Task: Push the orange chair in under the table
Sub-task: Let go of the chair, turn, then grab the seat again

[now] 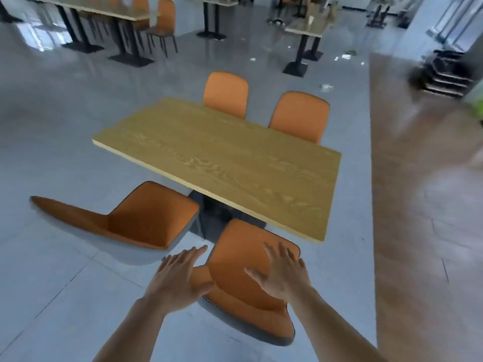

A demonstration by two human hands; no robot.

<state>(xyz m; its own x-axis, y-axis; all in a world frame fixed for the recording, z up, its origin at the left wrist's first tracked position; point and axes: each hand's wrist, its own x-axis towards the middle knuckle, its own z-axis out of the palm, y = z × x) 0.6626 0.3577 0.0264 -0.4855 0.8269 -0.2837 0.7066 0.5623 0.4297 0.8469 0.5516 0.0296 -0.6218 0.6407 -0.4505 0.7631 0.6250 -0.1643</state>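
An orange chair point(243, 259) stands just below me at the near long edge of the wooden table point(222, 158), its seat partly out from under the tabletop. My left hand point(180, 278) hovers with fingers spread at the left edge of the chair's backrest. Over the right part of the backrest, my right hand point(282, 273) is spread too. Neither hand grips anything; whether they touch the chair I cannot tell.
A second orange chair point(141, 218) stands pulled out and angled to the left of the first. Two more orange chairs point(226, 94) point(300, 116) sit tucked at the table's far side. Other tables and chairs fill the background. A brown floor strip point(418, 205) runs on the right.
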